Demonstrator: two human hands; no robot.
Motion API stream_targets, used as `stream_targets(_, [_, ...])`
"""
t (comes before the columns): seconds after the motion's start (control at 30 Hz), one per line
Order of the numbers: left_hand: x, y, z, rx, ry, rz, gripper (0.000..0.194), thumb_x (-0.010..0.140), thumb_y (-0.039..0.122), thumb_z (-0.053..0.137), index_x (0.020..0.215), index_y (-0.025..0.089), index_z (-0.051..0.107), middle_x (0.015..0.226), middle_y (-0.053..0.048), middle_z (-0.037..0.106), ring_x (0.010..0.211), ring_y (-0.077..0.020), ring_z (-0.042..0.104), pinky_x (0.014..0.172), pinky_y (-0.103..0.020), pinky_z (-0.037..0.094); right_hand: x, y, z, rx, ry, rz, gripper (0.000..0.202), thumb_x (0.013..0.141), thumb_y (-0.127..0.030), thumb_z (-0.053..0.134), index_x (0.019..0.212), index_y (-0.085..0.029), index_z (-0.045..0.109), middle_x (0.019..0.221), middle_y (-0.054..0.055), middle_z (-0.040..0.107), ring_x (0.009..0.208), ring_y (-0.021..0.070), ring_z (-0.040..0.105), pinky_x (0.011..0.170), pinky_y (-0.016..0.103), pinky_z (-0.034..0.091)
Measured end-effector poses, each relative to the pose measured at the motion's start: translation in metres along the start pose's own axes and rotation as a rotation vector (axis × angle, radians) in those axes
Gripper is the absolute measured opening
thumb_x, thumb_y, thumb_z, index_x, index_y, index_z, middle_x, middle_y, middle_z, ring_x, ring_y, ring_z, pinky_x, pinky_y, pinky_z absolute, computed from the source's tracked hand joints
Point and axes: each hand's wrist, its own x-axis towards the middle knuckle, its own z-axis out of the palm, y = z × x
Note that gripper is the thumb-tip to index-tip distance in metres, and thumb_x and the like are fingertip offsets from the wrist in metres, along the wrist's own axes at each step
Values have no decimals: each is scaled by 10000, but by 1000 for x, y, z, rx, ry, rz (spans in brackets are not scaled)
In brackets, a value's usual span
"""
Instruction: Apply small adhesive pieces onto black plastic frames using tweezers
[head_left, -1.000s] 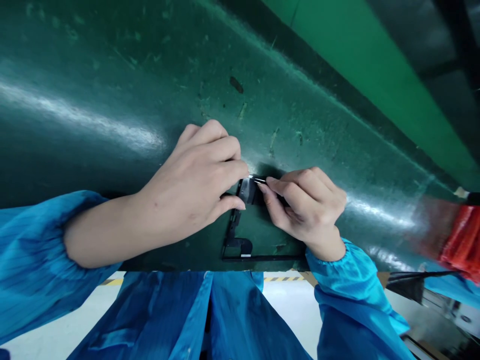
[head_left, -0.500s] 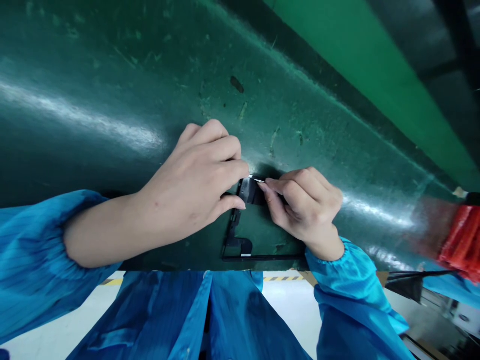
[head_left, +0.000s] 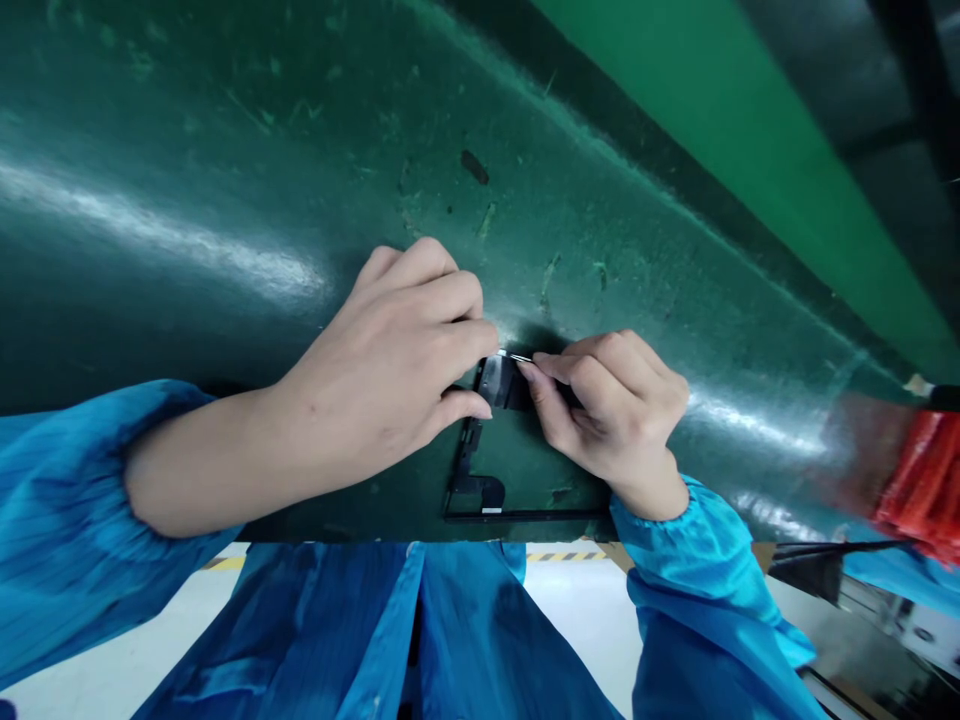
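A thin black frame (head_left: 555,516) lies on the green table by its near edge, with a dark flat piece at its upper corner. My left hand (head_left: 405,350) rests at the frame's upper left corner, index finger and thumb on either side of it, the other fingers curled. My right hand (head_left: 615,395) pinches the end of a thin whitish strip (head_left: 516,357) between thumb and index finger. The strip runs along the frame's top edge towards my left index fingertip. The far right part of the frame is hidden under my right hand and sleeve.
The scratched green table (head_left: 300,130) stretches beyond both hands, with a raised bright green border (head_left: 720,130) at the upper right. A red bundle (head_left: 926,485) sits at the right edge. Below the near edge show my blue gown and a pale floor.
My right hand has shifted very slightly, and the strip's right end lies a little closer to the frame's top edge. My left hand has stayed in place.
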Motion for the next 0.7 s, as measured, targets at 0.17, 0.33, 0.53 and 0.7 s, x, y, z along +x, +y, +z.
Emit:
stream_targets(0.17, [-1,0,0,-18,19,9,271,1060,412,601,918,193,672,1002,-64,627,1071,-306,569,876,-464,468,2,-3,2,-8,5,-13,126,877,-168,807,875,-165,681,796,34,679,710,153,589,616,322,470])
stream_targets(0.33, [-1,0,1,-18,17,3,301,1093,410,533,935,197,675,1007,-58,626,1080,-286,568,902,-449,467,2,-3,2,-20,25,-47,141,863,-144,815,858,-152,675,782,43,678,692,152,590,588,321,468])
stream_targets(0.53, [-1,0,0,-13,7,5,237,1017,411,673,915,197,670,1010,-60,640,1067,-313,581,855,-460,463,0,0,0,24,50,-84,166,847,-148,835,889,-158,675,777,33,686,692,147,611,581,307,488])
stream_targets(0.7, [0,-1,0,-59,10,-25,254,1003,469,678,938,225,706,989,-58,660,1078,-321,592,865,-477,460,1,-2,0,43,91,-121,202,834,-160,855,964,-157,701,791,30,700,708,153,632,593,307,512])
